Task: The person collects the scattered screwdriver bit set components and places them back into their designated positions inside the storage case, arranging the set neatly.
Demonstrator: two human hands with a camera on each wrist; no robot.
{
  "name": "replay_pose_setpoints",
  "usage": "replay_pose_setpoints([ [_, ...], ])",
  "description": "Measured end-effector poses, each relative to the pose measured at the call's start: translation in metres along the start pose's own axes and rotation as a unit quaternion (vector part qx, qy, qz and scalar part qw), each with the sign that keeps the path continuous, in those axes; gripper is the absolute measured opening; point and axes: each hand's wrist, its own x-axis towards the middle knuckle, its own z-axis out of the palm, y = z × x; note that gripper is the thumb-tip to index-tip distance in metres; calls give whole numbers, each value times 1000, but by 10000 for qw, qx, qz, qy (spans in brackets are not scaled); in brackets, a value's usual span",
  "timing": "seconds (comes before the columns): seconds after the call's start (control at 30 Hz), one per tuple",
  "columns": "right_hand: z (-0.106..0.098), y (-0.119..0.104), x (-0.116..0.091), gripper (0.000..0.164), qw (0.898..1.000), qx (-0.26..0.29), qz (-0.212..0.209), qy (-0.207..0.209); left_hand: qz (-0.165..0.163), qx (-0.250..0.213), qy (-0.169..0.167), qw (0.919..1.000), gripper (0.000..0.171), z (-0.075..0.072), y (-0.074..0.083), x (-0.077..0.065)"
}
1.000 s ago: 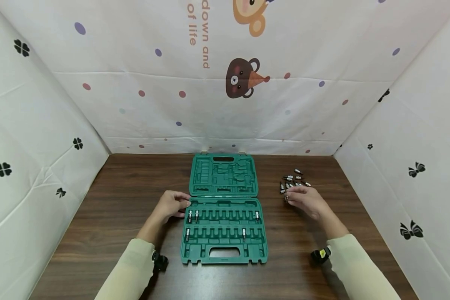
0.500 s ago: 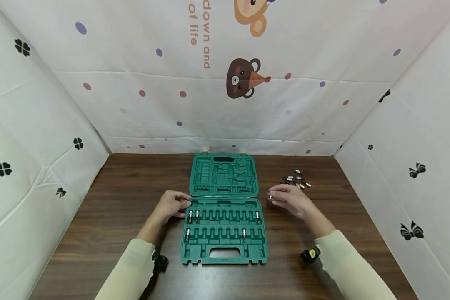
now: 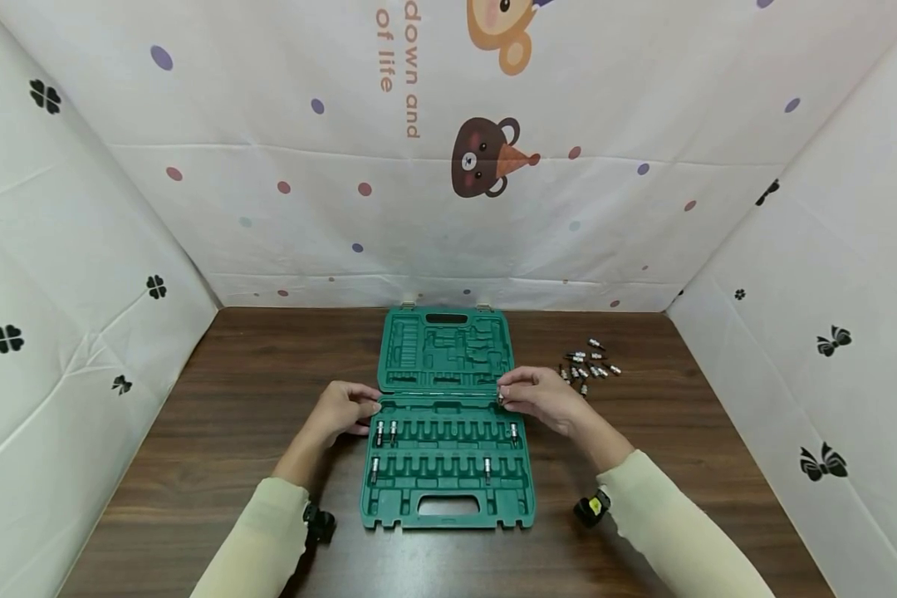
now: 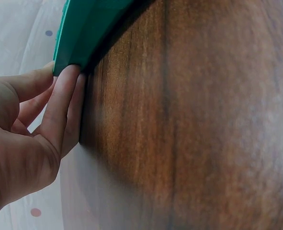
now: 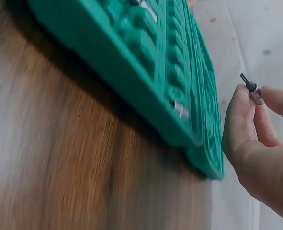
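Right hand (image 3: 544,402) has moved left to the green plastic case (image 3: 505,502), fingers pinching one black-and-silver metal bit (image 5: 252,88).
Left hand (image 3: 340,407) pinches the case's edge; five bits (image 3: 487,471) inside, loose bits (image 3: 578,359) on brown wooden tabletop (image 3: 284,357).

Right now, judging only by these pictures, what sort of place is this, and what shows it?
Probably an indoor recording booth rather than a workshop: patterned white sheeting walls a wood-grain table on three sides, and black devices sit at both wrists.
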Motion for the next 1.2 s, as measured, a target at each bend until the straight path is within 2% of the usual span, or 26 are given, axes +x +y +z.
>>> replay_pose_setpoints([
  [0.17,16,-2,8,38,9999,10,-22,-111,8,-25,-9,10000,22,1,1,0],
  [0.5,47,-7,20,28,9979,117,-142,-626,12,-23,15,10000,21,1,3,0],
  [0.93,81,-1,36,20,9943,-638,-144,-839,21,-12,18,10000,22,0,0,0],
  [1.2,93,1,44,23,9875,-1173,-394,-978,33,3,24,10000,22,0,1,0],
])
